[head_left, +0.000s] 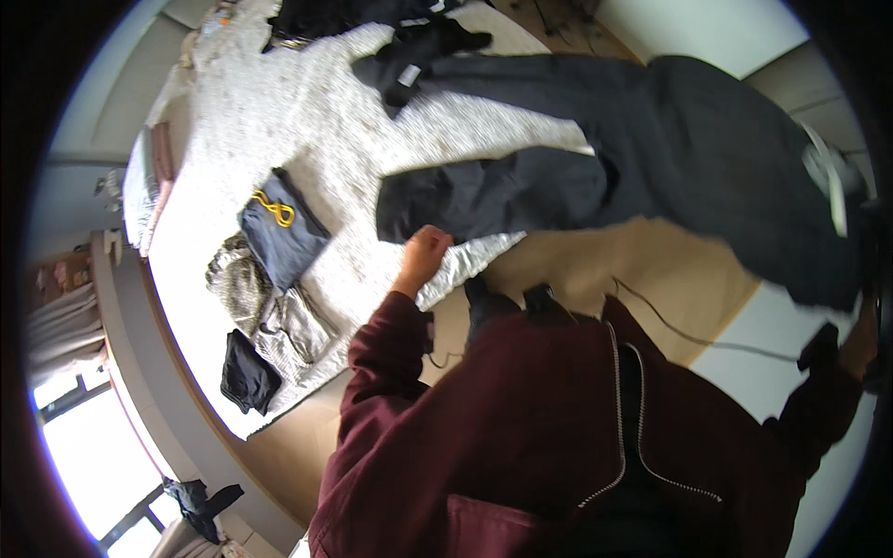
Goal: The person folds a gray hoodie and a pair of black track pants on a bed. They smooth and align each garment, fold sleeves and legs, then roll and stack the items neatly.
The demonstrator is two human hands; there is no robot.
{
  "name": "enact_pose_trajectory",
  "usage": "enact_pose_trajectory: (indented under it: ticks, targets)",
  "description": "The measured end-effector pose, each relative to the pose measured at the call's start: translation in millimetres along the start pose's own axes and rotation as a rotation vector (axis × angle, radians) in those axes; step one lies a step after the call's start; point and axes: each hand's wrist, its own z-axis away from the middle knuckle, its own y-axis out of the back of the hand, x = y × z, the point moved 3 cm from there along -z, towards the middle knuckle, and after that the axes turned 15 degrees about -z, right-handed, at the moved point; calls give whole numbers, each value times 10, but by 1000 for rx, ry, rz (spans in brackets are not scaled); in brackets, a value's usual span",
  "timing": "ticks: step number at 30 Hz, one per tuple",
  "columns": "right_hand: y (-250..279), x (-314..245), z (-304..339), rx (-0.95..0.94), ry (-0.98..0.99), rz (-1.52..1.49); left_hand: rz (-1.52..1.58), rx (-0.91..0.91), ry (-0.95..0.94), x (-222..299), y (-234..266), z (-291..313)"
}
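Note:
A pair of black trousers stretches from the bed toward the right, with its waist end raised over the floor. A pale strip, perhaps a drawstring, lies at the waist. My left hand is closed at the hem of the nearer leg, by the bed's edge. The farther leg lies across the bed, its end beside a dark garment with a white tag. At the far right rim, my right hand is at the waist end, which it seems to hold up; its fingers are lost in the dark edge.
On the bed's pale speckled cover lie a folded dark blue garment with a yellow cord, shiny silvery cloth and a small black folded item. More black clothes lie at the far end. A cable crosses below the trousers.

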Motion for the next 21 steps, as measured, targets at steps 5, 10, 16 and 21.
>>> enact_pose_trajectory:
  ticks: [5, 10, 16, 21]
  targets:
    - [79, -214, 317, -12, -38, -44, 560, 12, 185, 483, -61, -364]
    - [191, -51, 462, -15, -96, -133, 371, 44, 178, 705, -250, -545]
    - [549, 154, 545, 34, -189, -220, 172, 57, 275, 338, -587, -623]
    - [570, 200, 389, 94, -269, -241, 10, 129, 270, -85, -459, -1068]
